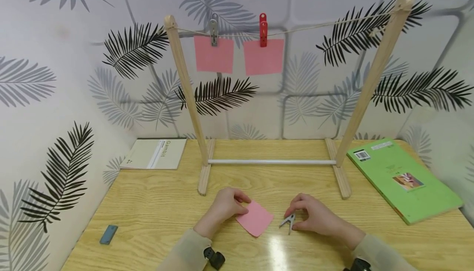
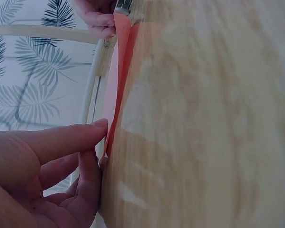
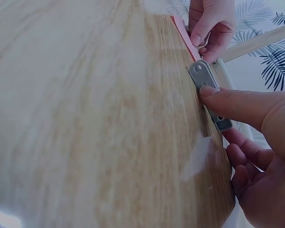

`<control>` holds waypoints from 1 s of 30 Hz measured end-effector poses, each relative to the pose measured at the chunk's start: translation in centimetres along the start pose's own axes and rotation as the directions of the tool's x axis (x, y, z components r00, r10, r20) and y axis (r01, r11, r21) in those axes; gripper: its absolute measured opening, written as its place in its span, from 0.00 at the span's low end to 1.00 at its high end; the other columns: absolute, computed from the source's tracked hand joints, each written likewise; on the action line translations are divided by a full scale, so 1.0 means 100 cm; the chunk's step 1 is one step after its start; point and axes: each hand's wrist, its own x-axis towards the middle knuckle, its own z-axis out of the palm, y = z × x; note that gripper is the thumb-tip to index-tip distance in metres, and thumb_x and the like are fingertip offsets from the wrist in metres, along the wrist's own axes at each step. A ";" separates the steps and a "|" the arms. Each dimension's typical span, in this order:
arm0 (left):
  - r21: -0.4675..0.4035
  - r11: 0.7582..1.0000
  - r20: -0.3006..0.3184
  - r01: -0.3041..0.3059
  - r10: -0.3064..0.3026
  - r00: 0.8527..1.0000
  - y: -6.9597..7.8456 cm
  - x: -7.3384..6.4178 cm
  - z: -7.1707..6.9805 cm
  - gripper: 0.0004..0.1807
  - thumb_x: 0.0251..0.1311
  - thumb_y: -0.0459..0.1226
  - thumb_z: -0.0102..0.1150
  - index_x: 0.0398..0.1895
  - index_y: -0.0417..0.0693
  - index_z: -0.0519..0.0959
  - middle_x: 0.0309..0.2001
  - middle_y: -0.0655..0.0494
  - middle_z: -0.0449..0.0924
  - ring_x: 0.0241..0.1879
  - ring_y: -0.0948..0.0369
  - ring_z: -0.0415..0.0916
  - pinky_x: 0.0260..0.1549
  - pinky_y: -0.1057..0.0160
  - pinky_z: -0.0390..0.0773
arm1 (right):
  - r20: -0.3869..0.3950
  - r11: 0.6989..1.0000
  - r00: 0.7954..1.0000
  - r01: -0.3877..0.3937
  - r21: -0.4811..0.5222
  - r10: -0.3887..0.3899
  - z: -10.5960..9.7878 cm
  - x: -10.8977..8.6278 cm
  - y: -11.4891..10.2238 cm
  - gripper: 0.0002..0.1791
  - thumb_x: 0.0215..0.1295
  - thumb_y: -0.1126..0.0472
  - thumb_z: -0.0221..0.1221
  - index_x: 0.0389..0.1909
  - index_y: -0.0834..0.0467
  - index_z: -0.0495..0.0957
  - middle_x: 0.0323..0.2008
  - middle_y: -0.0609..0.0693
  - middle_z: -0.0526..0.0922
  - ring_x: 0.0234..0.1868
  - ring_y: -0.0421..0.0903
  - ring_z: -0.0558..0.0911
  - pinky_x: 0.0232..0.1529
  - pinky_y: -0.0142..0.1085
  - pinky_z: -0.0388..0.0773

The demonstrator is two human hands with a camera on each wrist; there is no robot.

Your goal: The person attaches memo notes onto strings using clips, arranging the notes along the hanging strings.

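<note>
Close over the table, my left hand [image 1: 226, 207] pinches a pink sheet of paper [image 1: 256, 220] by its upper left corner, thumb against fingers. The left wrist view shows the sheet [image 2: 119, 71] nearly edge-on and slightly bent. To its right, my right hand [image 1: 314, 215] grips a grey clothespin [image 1: 289, 221] near the table. In the right wrist view, the thumb lies along the clothespin's flat side [image 3: 205, 76]. Two more pink sheets hang from the string, the left one [image 1: 222, 59] under a grey clothespin [image 1: 213, 30], the other [image 1: 268, 59] under a red clothespin [image 1: 263, 30].
A wooden frame carries the string [image 1: 314, 26] between its left post [image 1: 189, 94] and right post [image 1: 370, 82], with a white bar [image 1: 272, 162] low down. A notebook [image 1: 170, 156], a green book [image 1: 403, 180] and a small blue-grey block [image 1: 108, 235] lie on the table [image 1: 155, 205].
</note>
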 end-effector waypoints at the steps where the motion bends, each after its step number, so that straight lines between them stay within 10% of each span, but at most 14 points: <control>1: -0.001 1.000 0.000 0.003 -0.003 1.000 0.000 0.000 0.000 0.11 0.45 0.27 0.75 0.35 0.42 0.87 0.33 0.53 0.79 0.32 0.62 0.71 0.31 0.66 0.76 | -0.004 1.000 1.000 0.003 0.000 -0.003 0.000 0.000 0.000 0.15 0.51 0.58 0.74 0.39 0.42 0.85 0.44 0.41 0.77 0.47 0.40 0.76 0.50 0.37 0.74; 30: -0.008 1.000 0.037 0.015 -0.015 0.999 0.005 -0.001 -0.001 0.15 0.48 0.24 0.69 0.41 0.41 0.87 0.29 0.52 0.80 0.30 0.61 0.71 0.26 0.69 0.73 | -0.058 0.998 0.998 0.034 0.054 -0.031 0.000 -0.006 0.002 0.12 0.54 0.53 0.73 0.37 0.44 0.82 0.43 0.41 0.79 0.45 0.37 0.77 0.50 0.33 0.75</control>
